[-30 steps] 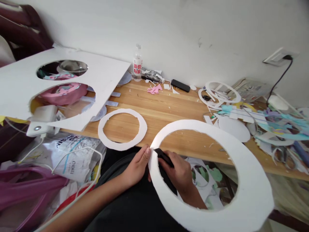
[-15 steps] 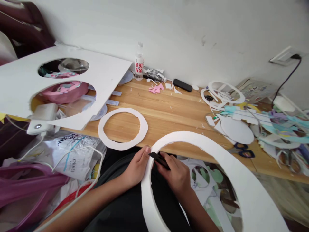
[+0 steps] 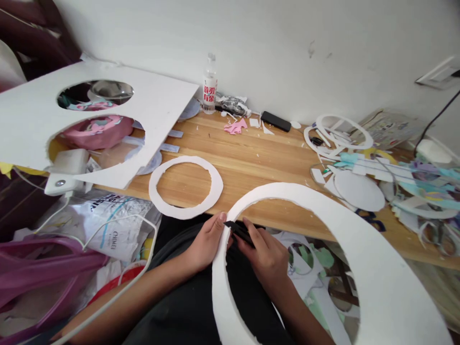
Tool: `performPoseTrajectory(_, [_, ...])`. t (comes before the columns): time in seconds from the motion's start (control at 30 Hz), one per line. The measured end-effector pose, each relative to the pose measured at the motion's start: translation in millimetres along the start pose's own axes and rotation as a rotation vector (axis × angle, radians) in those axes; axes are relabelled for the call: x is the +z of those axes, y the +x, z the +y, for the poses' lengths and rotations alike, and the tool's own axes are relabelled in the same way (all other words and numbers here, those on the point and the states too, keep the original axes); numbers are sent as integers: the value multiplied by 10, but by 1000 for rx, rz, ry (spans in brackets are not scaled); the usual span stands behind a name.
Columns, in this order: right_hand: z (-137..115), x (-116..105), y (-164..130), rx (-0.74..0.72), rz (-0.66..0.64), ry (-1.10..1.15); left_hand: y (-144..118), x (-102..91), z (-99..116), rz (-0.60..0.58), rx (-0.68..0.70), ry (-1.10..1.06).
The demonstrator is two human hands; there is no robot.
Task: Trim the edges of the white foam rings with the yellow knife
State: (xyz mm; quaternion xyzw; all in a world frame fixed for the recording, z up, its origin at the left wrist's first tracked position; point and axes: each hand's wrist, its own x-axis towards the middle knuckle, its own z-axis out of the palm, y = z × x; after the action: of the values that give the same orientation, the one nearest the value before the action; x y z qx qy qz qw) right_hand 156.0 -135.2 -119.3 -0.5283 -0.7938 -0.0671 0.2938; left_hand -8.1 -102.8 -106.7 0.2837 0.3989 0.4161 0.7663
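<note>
A large white foam-board ring (image 3: 294,197) rests across my lap and reaches past the table's front edge. My left hand (image 3: 205,243) is closed on the ring's left side, thumb on top. My right hand (image 3: 265,251) grips a black utility knife (image 3: 243,234) inside the ring's opening. The knife's dark tip meets the ring's inner edge close to my left thumb. That inner edge looks rough and ragged. On the table just beyond my left hand lies a smaller white ring (image 3: 215,184).
A white board with two round holes (image 3: 161,91) covers the table's left. A bottle (image 3: 209,91) and a black phone-like slab (image 3: 276,121) stand and lie by the wall. At right are scissors (image 3: 372,219), a white disc (image 3: 359,190) and heaped scraps. A white cable (image 3: 149,258) crosses near my left arm.
The view has shifted slightly, and the large ring's right part has swung a little upward and outward. My hands keep their grips, with the knife still at the inner edge.
</note>
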Motion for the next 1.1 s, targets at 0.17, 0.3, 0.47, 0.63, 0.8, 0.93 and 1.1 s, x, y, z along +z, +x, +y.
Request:
performPoseTrajectory(0.17, [-33,-8,25,2,4,-9,23,-10,-69,-20,-22,36])
performPoseTrajectory(0.3, [17,-18,-3,-17,-1,-23,33,6,-76,-12,-39,58])
performPoseTrajectory(0.47, [59,-42,-92,-21,-18,17,-6,21,-68,-43,-67,12])
performPoseTrajectory(0.63, [10,-66,-136,-11,-10,-5,-20,36,-71,-61,-55,5])
performPoseTrajectory(0.8, [-37,-64,-114,12,-39,4,-2,22,-59,-25,-13,167])
performPoseTrajectory(0.93, [-47,-61,-133,37,-80,100,-16,4,-51,-28,-12,182])
performPoseTrajectory(1.1, [-89,-52,-180,132,-95,203,-29,13,-46,-3,-5,195])
